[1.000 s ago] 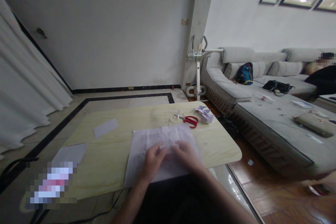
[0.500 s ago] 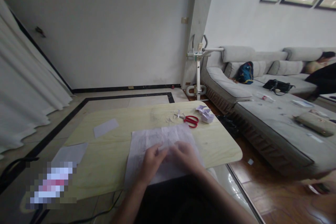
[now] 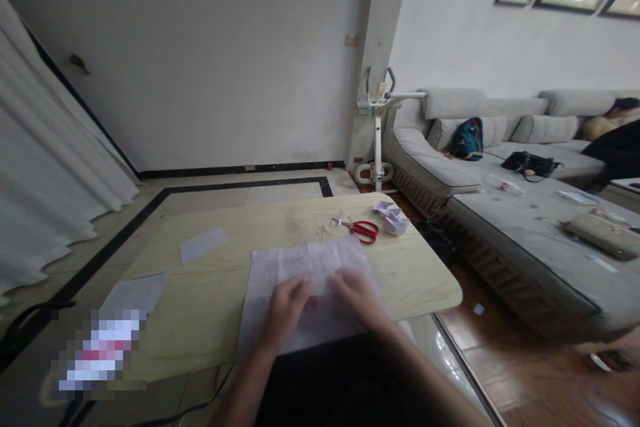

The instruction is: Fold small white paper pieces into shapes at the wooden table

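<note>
A wide printed paper sheet (image 3: 310,260) with fold creases lies at the near side of the light wooden table (image 3: 210,307). Over its middle is my left hand (image 3: 289,307), with curled fingers brought together. A short gap to the right, my right hand (image 3: 356,297) is bent inward with its fingers closed and blurred by motion. Whatever either hand pinches is too faint to make out. Beyond the sheet lie red-handled scissors (image 3: 365,231), blades pointing left among thin paper scraps (image 3: 325,230). Folded white paper pieces (image 3: 393,218) sit right of the scissors.
Two pale paper pieces, one flat card (image 3: 203,245) and one sheet (image 3: 135,293), lie on the table's left. A grey sofa (image 3: 500,213) with bags stands to the right, with a person at its far end. White exercise equipment (image 3: 378,140) stands behind the table.
My hands have drawn slightly apart, the left one shifting a little to the left. The sheet, scissors and scraps stay in place.
</note>
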Available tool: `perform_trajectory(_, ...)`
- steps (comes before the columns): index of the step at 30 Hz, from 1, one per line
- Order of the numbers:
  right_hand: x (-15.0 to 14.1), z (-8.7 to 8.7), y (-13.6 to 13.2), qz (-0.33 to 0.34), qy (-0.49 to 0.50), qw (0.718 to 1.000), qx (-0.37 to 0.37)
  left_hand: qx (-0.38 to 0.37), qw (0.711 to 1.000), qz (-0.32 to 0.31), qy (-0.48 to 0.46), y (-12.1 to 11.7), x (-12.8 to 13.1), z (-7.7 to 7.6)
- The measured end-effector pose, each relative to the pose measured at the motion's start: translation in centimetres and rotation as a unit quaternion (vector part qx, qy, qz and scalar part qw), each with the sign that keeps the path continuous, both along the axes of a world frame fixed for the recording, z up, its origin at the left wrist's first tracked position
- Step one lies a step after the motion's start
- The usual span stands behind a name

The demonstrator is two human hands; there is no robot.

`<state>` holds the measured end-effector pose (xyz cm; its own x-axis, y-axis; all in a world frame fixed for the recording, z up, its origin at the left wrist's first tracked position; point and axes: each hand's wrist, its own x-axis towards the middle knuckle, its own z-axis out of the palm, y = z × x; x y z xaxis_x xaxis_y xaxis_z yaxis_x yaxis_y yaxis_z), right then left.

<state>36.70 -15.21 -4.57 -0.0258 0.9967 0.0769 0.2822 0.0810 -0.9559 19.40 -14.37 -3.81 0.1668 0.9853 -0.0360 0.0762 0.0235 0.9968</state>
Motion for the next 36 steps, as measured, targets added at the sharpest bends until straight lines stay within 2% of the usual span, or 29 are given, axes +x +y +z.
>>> perform_trajectory(2, 0.1, -0.6, 0.0, -0.022, -0.007, 0.999, -0.025, 0.005, 1.000, -0.006, 0.001, -0.1, 0.0, 0.0)
perform_trajectory(5, 0.1, -1.4, -0.1, -0.093, -0.020, 0.993, -0.071, 0.018, 1.000, -0.005, 0.010, -0.2, 0.0, -0.1)
perform_trajectory(7, 0.0, -1.5, -0.2, -0.106, -0.005, 0.990, -0.094, 0.025, 1.000, -0.006, 0.012, -0.3, 0.0, -0.1)
perform_trajectory(11, -0.2, -0.9, -0.1, -0.055, 0.049, 0.991, -0.110, 0.026, 1.000, -0.008, 0.013, -0.3, 0.0, 0.3)
perform_trajectory(17, -0.2, 0.7, 0.0, -0.010, 0.110, 0.985, -0.130, 0.029, 0.999, 0.020, 0.012, -0.3, -0.1, 1.0)
perform_trajectory(21, -0.2, 1.1, 0.0, -0.006, 0.137, 0.982, -0.128, 0.038, 0.999, 0.029, 0.014, -0.3, -0.1, 0.8)
perform_trajectory(28, -0.2, 0.6, 0.0, -0.002, 0.153, 0.981, -0.119, 0.030, 0.999, 0.022, 0.012, -0.1, 0.0, 0.3)
perform_trajectory(36, -0.5, 1.2, -0.1, 0.004, 0.163, 0.978, -0.133, 0.022, 0.998, 0.065, 0.003, -0.1, 0.2, 0.8)
